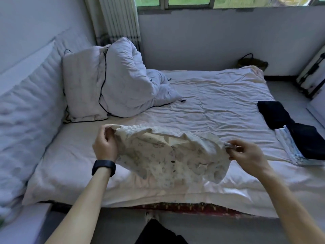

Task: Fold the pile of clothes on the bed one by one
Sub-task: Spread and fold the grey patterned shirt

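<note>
The room has pale walls (211, 36), a window (190, 1) along the top and a ribbed white curtain (119, 20) hanging in the far corner. The bed (211, 95) fills most of the view, covered by a wrinkled white sheet, with a red patterned layer (184, 207) showing under its near edge. A long padded cushion (26, 106) runs down the bed's left side, and a crumpled white duvet (119, 80) with dark piping is heaped against it at the far left. The garment (167, 155), cream with a faint print and small dark buttons, is held spread between both hands over the near middle of the bed; whether its lower edge touches the sheet I cannot tell. At the right edge lie folded dark clothes (274, 115), the nearer ones resting on a folded pale piece (288, 148). The left grip (105, 143) is curled tight round the garment's bunched left corner. The right grip (246, 154) pinches the garment's right edge between thumb and fingertips, the other fingers loosely bent. A black watch (103, 167) circles the left wrist. A small basket (253, 63) sits beyond the bed's far corner.
</note>
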Motion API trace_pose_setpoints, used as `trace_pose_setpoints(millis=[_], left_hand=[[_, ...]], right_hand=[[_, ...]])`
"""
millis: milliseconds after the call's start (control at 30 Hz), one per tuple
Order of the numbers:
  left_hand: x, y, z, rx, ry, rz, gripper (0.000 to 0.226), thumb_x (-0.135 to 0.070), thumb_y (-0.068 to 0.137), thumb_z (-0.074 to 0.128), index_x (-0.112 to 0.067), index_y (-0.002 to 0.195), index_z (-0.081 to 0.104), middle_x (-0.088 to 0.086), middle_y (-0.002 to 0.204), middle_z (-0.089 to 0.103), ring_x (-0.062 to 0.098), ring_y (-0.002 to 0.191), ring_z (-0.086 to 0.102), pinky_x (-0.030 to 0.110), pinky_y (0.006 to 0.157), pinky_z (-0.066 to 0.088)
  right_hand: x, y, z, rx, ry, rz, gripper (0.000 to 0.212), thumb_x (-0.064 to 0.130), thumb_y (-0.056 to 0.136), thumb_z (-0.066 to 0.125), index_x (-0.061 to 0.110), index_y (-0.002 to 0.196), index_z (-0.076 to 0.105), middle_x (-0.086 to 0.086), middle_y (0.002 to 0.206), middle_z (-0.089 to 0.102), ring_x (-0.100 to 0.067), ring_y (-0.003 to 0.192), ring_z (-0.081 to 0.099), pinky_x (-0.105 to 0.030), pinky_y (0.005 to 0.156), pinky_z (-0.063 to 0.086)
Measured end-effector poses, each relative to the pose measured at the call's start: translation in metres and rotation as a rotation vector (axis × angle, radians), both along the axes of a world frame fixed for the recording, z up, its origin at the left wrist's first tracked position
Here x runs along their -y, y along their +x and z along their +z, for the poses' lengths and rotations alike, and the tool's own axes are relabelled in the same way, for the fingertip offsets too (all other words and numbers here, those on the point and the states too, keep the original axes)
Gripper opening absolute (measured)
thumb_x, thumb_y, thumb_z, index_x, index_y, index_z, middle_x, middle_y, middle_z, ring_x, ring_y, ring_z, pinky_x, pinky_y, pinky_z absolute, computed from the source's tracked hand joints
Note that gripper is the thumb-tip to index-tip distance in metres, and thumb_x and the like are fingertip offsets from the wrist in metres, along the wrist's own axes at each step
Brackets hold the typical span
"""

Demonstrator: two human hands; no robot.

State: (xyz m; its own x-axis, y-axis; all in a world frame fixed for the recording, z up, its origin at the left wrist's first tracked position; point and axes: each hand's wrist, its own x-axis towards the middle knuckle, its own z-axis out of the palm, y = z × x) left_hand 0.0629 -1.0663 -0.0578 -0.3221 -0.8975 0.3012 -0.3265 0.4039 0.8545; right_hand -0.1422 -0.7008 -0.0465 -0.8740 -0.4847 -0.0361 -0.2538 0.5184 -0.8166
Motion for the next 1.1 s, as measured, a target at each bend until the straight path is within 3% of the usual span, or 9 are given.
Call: trace_pose_setpoints(millis=[133, 267, 433, 633, 733, 800, 900, 1000, 1100], left_hand=[[0.014, -0.001, 0.002, 0.175, -0.186, -0.072, 0.028, -0.04, 0.104, 0.042, -0.023, 0.113, 0.063, 0.011, 0.094, 0.072, 0.04, 0.083, 0.063, 0.037, 0.065, 0.042], [0.058, -0.018, 0.011, 0.469, -0.434, -0.159, 0.049, -0.058, 0.1, 0.04, -0.015, 0.108, 0.061, 0.025, 0.084, 0.069, 0.05, 0.077, 0.063, 0.043, 0.062, 0.04], [0.112, -0.088, 0.006, 0.564, -0.62, -0.284, 0.045, -0.047, 0.103, 0.042, -0.009, 0.106, 0.067, 0.023, 0.07, 0.067, 0.046, 0.062, 0.064, 0.045, 0.054, 0.046], [0.173, -0.212, -0.048, 0.976, -0.446, -0.409, 0.03, -0.027, 0.106, 0.028, -0.007, 0.107, 0.05, 0.018, 0.104, 0.069, 0.041, 0.093, 0.065, 0.038, 0.067, 0.041], [0.209, -0.287, -0.098, 1.08, -0.405, -0.433, 0.017, -0.018, 0.105, 0.032, -0.011, 0.107, 0.048, 0.013, 0.11, 0.067, 0.036, 0.099, 0.065, 0.039, 0.071, 0.045], [0.228, -0.336, -0.137, 1.089, -0.399, -0.42, 0.02, -0.01, 0.102, 0.035, -0.011, 0.115, 0.05, 0.013, 0.117, 0.064, 0.035, 0.107, 0.06, 0.041, 0.077, 0.044], [0.234, -0.392, -0.199, 1.025, -0.415, -0.45, 0.037, -0.007, 0.097, 0.039, -0.014, 0.132, 0.05, 0.012, 0.13, 0.056, 0.034, 0.118, 0.05, 0.044, 0.091, 0.039], [0.208, -0.399, -0.275, 0.945, -0.403, -0.57, 0.044, -0.009, 0.094, 0.048, -0.02, 0.136, 0.051, 0.009, 0.142, 0.049, 0.031, 0.126, 0.047, 0.045, 0.098, 0.036], [0.159, -0.345, -0.352, 1.019, -0.22, -0.677, 0.047, -0.015, 0.095, 0.053, -0.023, 0.141, 0.05, 0.006, 0.146, 0.048, 0.03, 0.13, 0.048, 0.046, 0.102, 0.038]], right_hand=[[0.015, 0.005, 0.013, -0.118, -0.031, -0.175, 0.019, -0.004, 0.081, 0.072, 0.015, 0.078, 0.067, -0.005, 0.069, 0.069, -0.011, 0.06, 0.068, -0.015, 0.051, 0.049], [0.029, -0.017, 0.017, -0.168, -0.008, -0.257, 0.015, 0.004, 0.078, 0.072, 0.016, 0.076, 0.064, -0.003, 0.062, 0.066, -0.013, 0.056, 0.066, -0.019, 0.051, 0.046], [0.072, -0.081, 0.009, -0.034, 0.1, -0.238, 0.007, 0.012, 0.089, 0.067, 0.019, 0.086, 0.069, -0.007, 0.083, 0.068, -0.017, 0.05, 0.069, -0.041, 0.058, 0.059], [0.146, -0.191, -0.056, 0.153, 0.296, -0.211, 0.006, 0.016, 0.091, 0.066, 0.018, 0.087, 0.069, -0.006, 0.083, 0.071, -0.023, 0.053, 0.072, -0.047, 0.061, 0.063], [0.192, -0.25, -0.104, 0.11, 0.407, -0.224, 0.007, 0.019, 0.086, 0.063, 0.022, 0.08, 0.067, -0.001, 0.075, 0.072, -0.026, 0.07, 0.074, -0.043, 0.07, 0.06], [0.225, -0.289, -0.139, 0.055, 0.476, -0.229, 0.007, 0.016, 0.086, 0.062, 0.018, 0.085, 0.069, -0.01, 0.086, 0.073, -0.034, 0.089, 0.069, -0.039, 0.076, 0.053], [0.268, -0.33, -0.197, 0.031, 0.481, -0.211, 0.031, 0.016, 0.092, 0.064, 0.01, 0.122, 0.067, -0.018, 0.122, 0.066, -0.035, 0.12, 0.057, -0.037, 0.097, 0.042], [0.284, -0.326, -0.255, 0.12, 0.547, -0.084, 0.062, 0.025, 0.094, 0.067, 0.012, 0.15, 0.043, -0.013, 0.151, 0.044, -0.029, 0.141, 0.038, -0.034, 0.111, 0.03], [0.268, -0.28, -0.314, 0.297, 0.668, -0.025, 0.065, 0.028, 0.095, 0.066, 0.013, 0.152, 0.04, -0.013, 0.153, 0.042, -0.028, 0.141, 0.038, -0.033, 0.108, 0.032]])
